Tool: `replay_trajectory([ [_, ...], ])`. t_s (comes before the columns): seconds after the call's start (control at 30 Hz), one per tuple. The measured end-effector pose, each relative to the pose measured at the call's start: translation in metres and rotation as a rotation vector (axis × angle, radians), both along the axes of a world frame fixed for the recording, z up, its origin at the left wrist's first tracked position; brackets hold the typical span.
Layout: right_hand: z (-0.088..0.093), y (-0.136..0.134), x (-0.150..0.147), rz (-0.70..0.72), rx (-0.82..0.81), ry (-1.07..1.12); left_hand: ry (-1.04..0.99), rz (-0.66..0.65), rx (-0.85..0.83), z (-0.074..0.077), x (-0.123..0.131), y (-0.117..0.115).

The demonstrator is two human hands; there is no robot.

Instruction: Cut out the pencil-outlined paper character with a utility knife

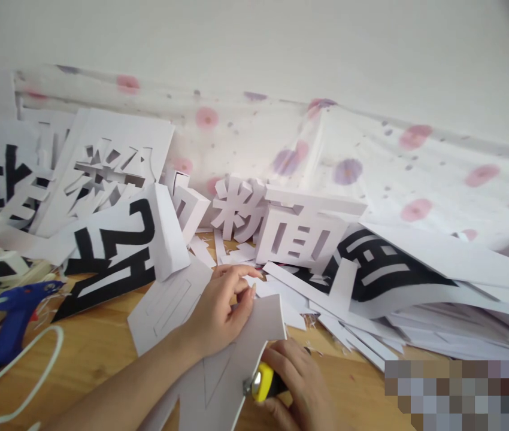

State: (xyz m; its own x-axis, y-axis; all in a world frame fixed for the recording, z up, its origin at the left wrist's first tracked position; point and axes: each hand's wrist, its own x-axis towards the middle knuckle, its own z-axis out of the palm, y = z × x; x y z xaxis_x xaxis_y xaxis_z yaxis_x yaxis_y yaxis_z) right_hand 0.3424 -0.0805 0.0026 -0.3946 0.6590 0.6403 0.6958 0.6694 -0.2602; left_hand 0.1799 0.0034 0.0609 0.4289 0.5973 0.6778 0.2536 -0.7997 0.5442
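Note:
A white board piece [266, 320] with thin pencil lines stands tilted at the bottom centre. My left hand [225, 308] is at its upper left part, fingers curled with thumb and forefinger tips close together; whether they pinch the board edge is hard to make out. My right hand [297, 383] is wrapped round a yellow and black tape measure [262, 382], whose metal end touches the right edge of the white piece. Another white sheet with pencilled outlines [169, 305] lies on the wooden table [353, 383] behind my left forearm.
A blue glue gun [14, 323] and white cable [34, 395] are at the left. Behind stand white cut-out characters [302, 230] and a black-printed sheet [115, 251]. Stacked sheets [452, 329] and strips lie at the right, before a spotted curtain [348, 143].

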Motion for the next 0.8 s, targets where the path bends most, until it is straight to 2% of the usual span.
replay_trajectory([
  [0.4, 0.007, 0.0, 0.005, 0.004, -0.03, -0.023, -0.01, -0.061, -0.041, -0.001, 0.0, 0.0],
  [0.6, 0.003, 0.002, 0.01, -0.031, -0.008, -0.001, -0.009, -0.049, -0.039, -0.001, -0.001, -0.001],
  [0.7, 0.005, 0.001, 0.013, -0.068, 0.006, -0.001, -0.008, -0.039, 0.001, -0.002, 0.0, 0.0],
  [0.8, 0.009, 0.0, 0.012, -0.045, 0.018, -0.021, -0.011, -0.002, 0.039, -0.005, 0.001, 0.001],
])
